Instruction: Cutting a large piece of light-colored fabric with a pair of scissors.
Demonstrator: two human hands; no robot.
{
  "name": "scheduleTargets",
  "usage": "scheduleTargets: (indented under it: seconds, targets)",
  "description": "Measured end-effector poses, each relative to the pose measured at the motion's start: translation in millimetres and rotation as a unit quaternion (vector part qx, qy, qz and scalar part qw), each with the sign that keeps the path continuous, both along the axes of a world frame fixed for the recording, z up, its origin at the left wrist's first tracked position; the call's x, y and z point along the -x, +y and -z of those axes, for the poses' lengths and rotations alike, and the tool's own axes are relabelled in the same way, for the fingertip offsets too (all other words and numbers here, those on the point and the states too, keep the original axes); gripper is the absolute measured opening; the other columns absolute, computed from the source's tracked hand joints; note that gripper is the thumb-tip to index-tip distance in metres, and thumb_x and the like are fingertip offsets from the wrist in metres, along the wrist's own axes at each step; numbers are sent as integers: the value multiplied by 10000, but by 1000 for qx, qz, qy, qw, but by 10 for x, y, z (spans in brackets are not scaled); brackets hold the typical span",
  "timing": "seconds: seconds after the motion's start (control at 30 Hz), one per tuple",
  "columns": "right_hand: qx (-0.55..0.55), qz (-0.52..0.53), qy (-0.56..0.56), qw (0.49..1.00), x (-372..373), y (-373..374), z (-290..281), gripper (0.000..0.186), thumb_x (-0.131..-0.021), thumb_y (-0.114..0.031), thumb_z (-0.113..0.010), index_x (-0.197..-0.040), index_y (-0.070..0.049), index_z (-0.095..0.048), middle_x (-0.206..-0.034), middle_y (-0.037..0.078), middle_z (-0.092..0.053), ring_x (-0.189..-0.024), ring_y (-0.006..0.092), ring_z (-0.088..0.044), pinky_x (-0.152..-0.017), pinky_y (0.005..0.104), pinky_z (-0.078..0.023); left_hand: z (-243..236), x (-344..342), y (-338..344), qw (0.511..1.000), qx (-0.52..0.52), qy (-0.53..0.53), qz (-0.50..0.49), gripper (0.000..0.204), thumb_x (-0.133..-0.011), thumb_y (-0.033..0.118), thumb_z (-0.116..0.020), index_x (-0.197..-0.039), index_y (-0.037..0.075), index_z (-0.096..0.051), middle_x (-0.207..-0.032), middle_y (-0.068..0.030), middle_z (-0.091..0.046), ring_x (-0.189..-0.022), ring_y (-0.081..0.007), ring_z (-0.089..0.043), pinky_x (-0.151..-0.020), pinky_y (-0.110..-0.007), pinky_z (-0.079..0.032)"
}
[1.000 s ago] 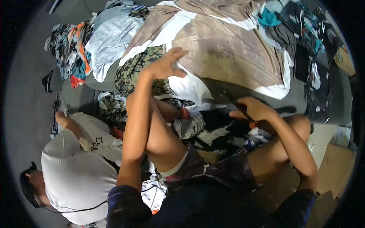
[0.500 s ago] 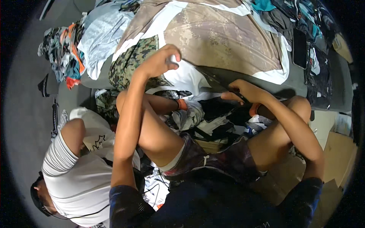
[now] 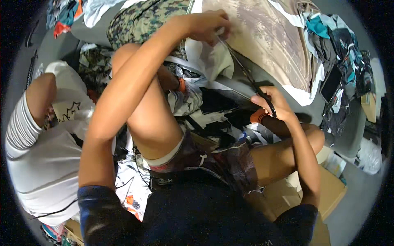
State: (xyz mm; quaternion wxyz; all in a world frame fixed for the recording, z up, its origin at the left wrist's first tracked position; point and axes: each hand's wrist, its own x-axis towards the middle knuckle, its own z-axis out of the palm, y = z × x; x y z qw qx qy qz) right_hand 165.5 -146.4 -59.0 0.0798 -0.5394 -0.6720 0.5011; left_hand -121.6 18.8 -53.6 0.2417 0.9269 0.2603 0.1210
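Observation:
My left hand (image 3: 208, 27) is closed on the edge of a piece of white fabric (image 3: 213, 63), beside camouflage cloth (image 3: 143, 22) and a beige mottled cloth (image 3: 266, 41). My right hand (image 3: 273, 102) grips long black-handled scissors (image 3: 250, 76), whose blades slope up to the cloth edge just below my left fingers. Whether the blade tips touch the fabric is hard to tell.
A co-worker in a white shirt (image 3: 47, 172) sits at my left. Piles of scraps (image 3: 209, 102) lie around my crossed legs. A black phone (image 3: 330, 84) rests beside heaped dark clothes (image 3: 342, 53); cardboard (image 3: 328, 190) is at lower right; more clothes (image 3: 67, 14) lie at upper left.
My view has shifted. My left hand has moved right along the cloth and taken hold of its white edge, lifting it. The scissors in my right hand now angle up toward it.

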Motion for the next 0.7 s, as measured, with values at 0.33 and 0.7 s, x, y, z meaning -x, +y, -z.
scheduleTargets:
  seconds: [0.33,0.7]
  targets:
    - [81,73,25,994,54,-64,-17,307,-830,-270,-671,-645,-86,-509,-549,-39,-435,-486,61,-387,-463,198,-305,207,-196,132,997,11,51,63,510,-565,26,-756,-1030,100,-560,-1175,-64,-479,-1084,-295,-459,-928,-392,-407]
    - [50,45,-2,998,53,29,-31,321,-826,-254,-684,-629,-77,-504,-537,-34,-430,-473,76,-378,-459,207,-293,209,-173,208,989,96,26,110,389,-637,34,-667,-995,106,-532,-1179,-118,-424,-1028,-330,-443,-907,-401,-396]
